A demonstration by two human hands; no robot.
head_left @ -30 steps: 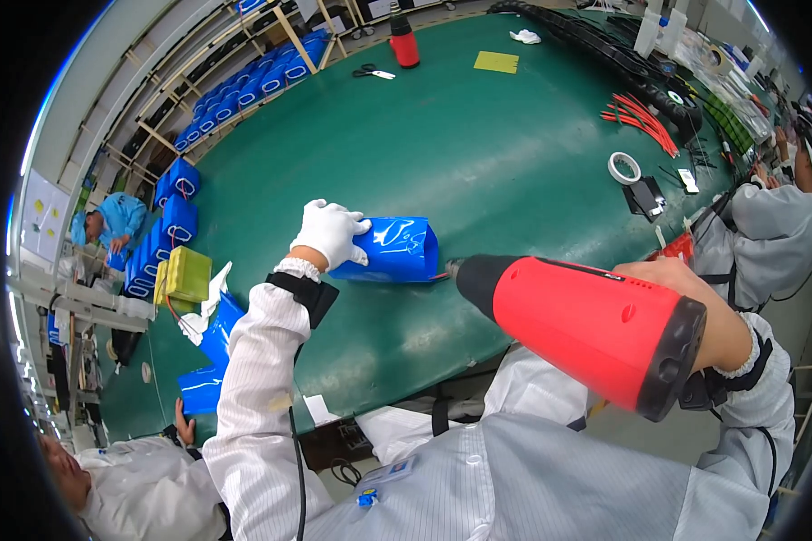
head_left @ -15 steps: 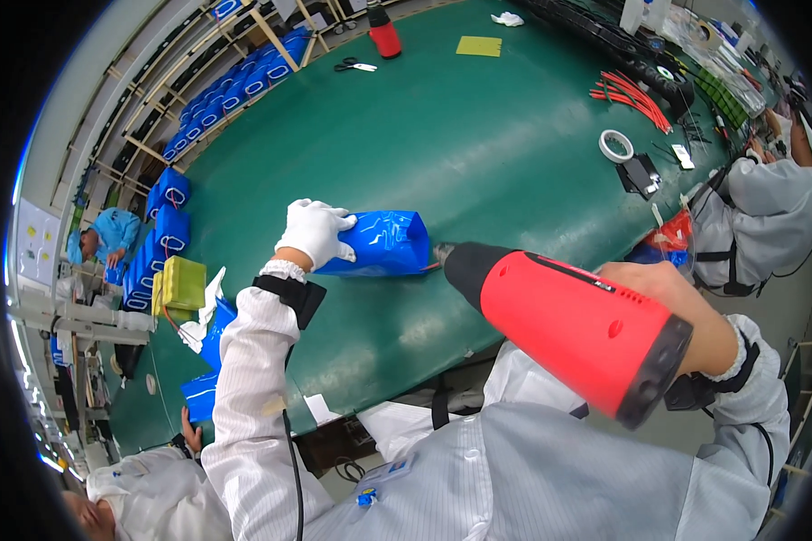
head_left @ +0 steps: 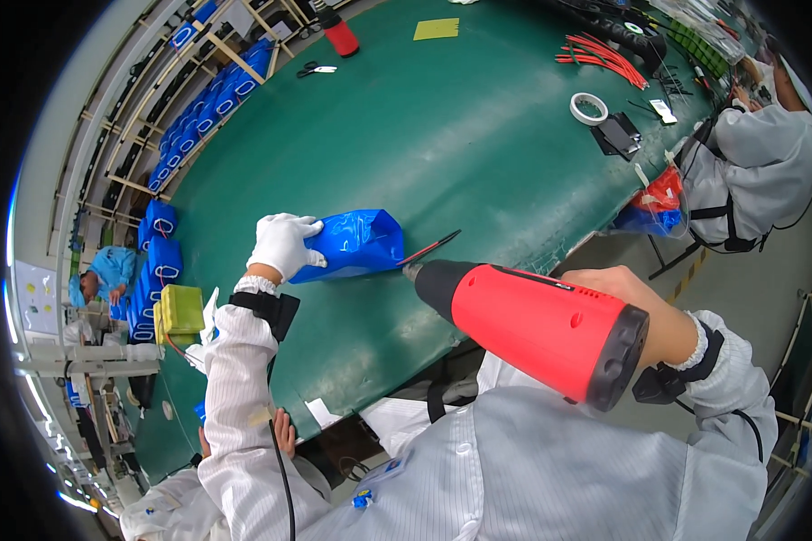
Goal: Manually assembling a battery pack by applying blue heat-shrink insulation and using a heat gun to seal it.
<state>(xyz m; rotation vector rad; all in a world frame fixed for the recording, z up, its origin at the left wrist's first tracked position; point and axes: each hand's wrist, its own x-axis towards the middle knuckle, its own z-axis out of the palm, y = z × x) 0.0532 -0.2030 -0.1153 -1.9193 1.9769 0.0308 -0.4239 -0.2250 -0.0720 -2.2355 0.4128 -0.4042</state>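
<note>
Head camera, one item: left of a side-by-side pair, fisheye, worn on the person's head. From where I stood, it faced down and forward over the green table (head_left: 370,135). Nearest the lens: the wearer's white-coated chest (head_left: 568,469), along the lower edge. Middle distance: the gloved left hand (head_left: 284,245), left of centre, and the bare right hand (head_left: 624,287), right of centre. Farther off: shelving (head_left: 228,54), upper left. Coverage was wide and upright, with straight edges bowed toward a dark rim.
</note>
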